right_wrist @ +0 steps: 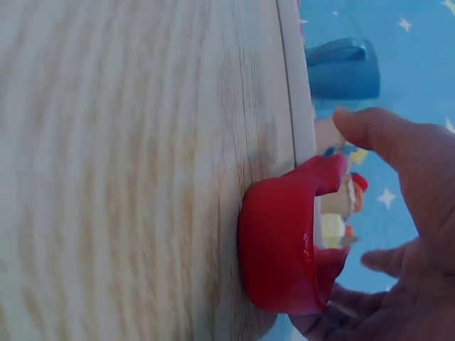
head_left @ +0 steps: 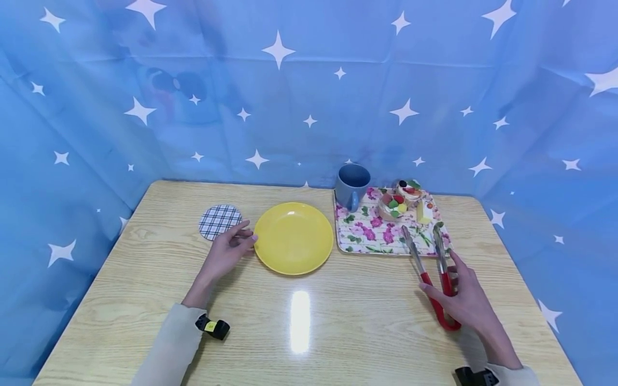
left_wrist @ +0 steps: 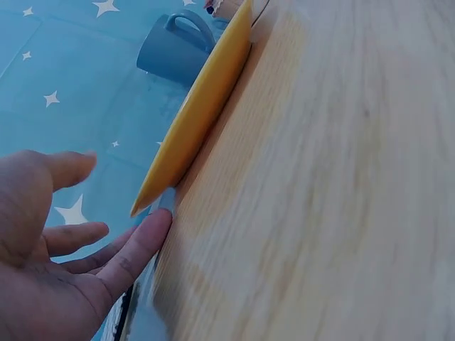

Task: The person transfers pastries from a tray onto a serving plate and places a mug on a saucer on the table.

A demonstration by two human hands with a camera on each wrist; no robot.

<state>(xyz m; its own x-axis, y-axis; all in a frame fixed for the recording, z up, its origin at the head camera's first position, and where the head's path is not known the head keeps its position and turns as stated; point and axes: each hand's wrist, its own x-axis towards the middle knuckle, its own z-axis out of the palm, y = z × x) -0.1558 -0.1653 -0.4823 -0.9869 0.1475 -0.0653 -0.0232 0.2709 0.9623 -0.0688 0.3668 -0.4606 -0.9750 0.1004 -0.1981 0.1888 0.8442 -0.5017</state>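
Clearly, both our hands are loose just now. Our left hand [head_left: 228,251] sits with its fingers parted at the left rim of the yellow plate [head_left: 293,241], and we cannot tell whether a fingertip touches it. Our right hand [head_left: 465,300] is spread around the red handles of the tongs [head_left: 446,284], thumb on one side and fingers on the other; it is not squeezing them, and whether it makes light contact we cannot tell. The tongs lie with their handles on the table [head_left: 367,332] and their parted tips over the near part of the flowered tray [head_left: 345,244].

If we close on only one arm, we think the tongs could twist and swing their tips into the cake slice [head_left: 424,213] or the nearer cupcake [head_left: 390,207]. Dragging the tips against the tray's edge could shift it and rock the mug [head_left: 351,187] at its far left corner. On the left, catching the plate's raised rim from below could tip it, while a careless push could slide it into the tray.
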